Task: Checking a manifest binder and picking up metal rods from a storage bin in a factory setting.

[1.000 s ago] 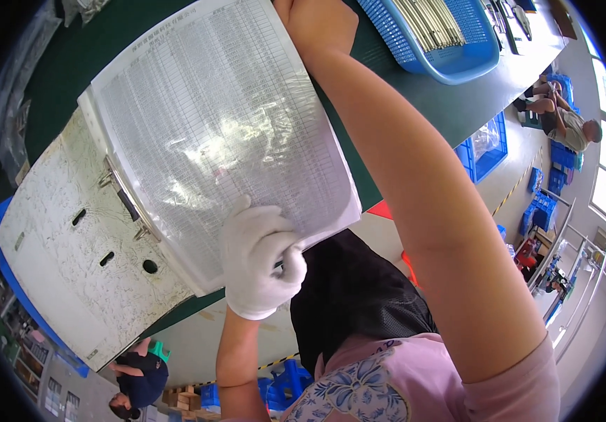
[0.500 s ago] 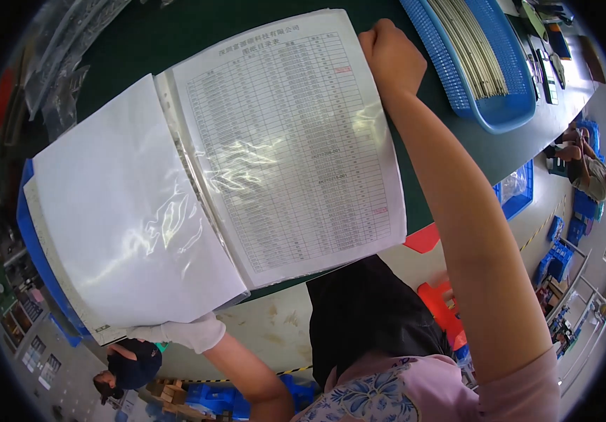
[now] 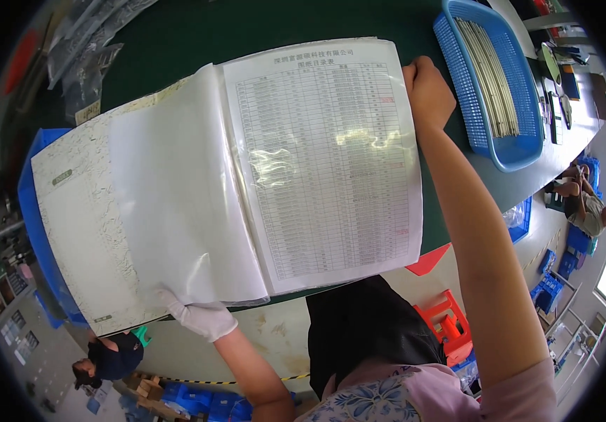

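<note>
An open binder (image 3: 81, 211) of clear plastic sleeves lies tilted on the green table. On its right is a sleeved printed table sheet (image 3: 331, 176), glossy with reflections. A blank white sleeved page (image 3: 176, 197) bulges up from the marbled inside cover on the left. My left hand (image 3: 208, 320), in a white glove, grips that sleeve's lower edge, its fingertips partly covered by the plastic. My bare right hand (image 3: 430, 95) is curled closed at the upper right edge of the binder, thumb side against the sheet; some fingers are hidden.
A blue basket (image 3: 507, 151) with a stack of thin, pale strips stands at the right. Clear plastic bags (image 3: 92, 77) lie at the upper left. A blue bin (image 3: 32, 190) shows beyond the cover. A red stool (image 3: 451, 327) and two other people are farther off.
The left sleeve has lifted and shifted right, baring more of the marbled cover. My left hand has come from under the cover's edge to the sleeve. The view has shifted somewhat.
</note>
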### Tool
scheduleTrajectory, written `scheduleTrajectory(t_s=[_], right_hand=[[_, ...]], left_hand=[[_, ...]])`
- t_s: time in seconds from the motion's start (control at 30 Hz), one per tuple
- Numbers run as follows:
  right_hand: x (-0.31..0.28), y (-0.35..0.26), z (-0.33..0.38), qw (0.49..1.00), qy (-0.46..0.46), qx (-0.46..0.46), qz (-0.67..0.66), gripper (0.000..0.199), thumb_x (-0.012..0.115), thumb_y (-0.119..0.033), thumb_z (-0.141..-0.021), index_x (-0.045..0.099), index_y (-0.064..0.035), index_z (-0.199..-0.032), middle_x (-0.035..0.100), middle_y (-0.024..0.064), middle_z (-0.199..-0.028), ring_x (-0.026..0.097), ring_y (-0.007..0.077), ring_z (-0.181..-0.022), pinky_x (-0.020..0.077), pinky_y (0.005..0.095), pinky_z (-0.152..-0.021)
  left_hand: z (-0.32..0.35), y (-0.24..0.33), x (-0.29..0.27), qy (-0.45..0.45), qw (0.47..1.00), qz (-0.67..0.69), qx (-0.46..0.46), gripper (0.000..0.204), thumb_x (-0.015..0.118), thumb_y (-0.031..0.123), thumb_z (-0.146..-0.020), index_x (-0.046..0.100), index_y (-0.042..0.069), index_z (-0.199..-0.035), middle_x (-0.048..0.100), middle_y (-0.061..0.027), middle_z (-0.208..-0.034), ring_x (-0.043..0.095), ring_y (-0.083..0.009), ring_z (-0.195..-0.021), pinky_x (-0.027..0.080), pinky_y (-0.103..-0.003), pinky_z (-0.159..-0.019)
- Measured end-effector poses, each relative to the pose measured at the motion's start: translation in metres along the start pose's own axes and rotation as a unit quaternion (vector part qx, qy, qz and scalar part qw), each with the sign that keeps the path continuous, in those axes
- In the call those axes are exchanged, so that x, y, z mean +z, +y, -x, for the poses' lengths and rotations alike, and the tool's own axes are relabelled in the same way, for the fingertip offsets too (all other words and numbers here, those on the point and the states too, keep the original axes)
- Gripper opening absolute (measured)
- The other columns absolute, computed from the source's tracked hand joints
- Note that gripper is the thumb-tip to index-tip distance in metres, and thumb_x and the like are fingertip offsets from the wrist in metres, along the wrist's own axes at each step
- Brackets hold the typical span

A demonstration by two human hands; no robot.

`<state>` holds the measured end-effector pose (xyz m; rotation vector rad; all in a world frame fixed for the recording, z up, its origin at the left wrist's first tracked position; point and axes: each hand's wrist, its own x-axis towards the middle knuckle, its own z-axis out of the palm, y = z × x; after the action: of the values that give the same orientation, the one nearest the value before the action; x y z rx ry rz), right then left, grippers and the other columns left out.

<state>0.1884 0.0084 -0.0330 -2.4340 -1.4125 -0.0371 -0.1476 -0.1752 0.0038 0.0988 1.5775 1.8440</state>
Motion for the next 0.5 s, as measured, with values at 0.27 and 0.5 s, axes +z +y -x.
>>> scheduleTrajectory(t_s=[0.27, 0.5], right_hand=[[0.000, -0.008, 0.007, 1.000, -0.013, 0.009, 0.002, 0.022, 0.044, -0.026, -0.081, 0.057, -0.0079, -0.081, 0.062, 0.0088, -0.078, 0.059, 0.0285, -0.071, 0.0450, 0.0408, -0.061], [-0.004, -0.004, 0.001, 1.000, 0.009, 0.009, -0.002, 0.021, 0.046, -0.026, -0.079, 0.056, -0.0068, -0.077, 0.061, 0.0124, -0.077, 0.059, 0.0324, -0.071, 0.0450, 0.0440, -0.060]], left_hand=[[0.002, -0.005, -0.007, -0.035, 0.992, 0.092, -0.073, 0.061, 0.043, 0.048, -0.088, 0.038, 0.003, -0.129, 0.039, -0.0105, -0.132, 0.040, -0.0261, -0.118, 0.038, -0.043, -0.095], [-0.010, -0.010, -0.038, 0.004, 0.999, 0.020, 0.043, 0.052, 0.043, 0.038, -0.089, 0.041, 0.000, -0.124, 0.041, -0.0143, -0.129, 0.040, -0.0270, -0.118, 0.034, -0.042, -0.098]])
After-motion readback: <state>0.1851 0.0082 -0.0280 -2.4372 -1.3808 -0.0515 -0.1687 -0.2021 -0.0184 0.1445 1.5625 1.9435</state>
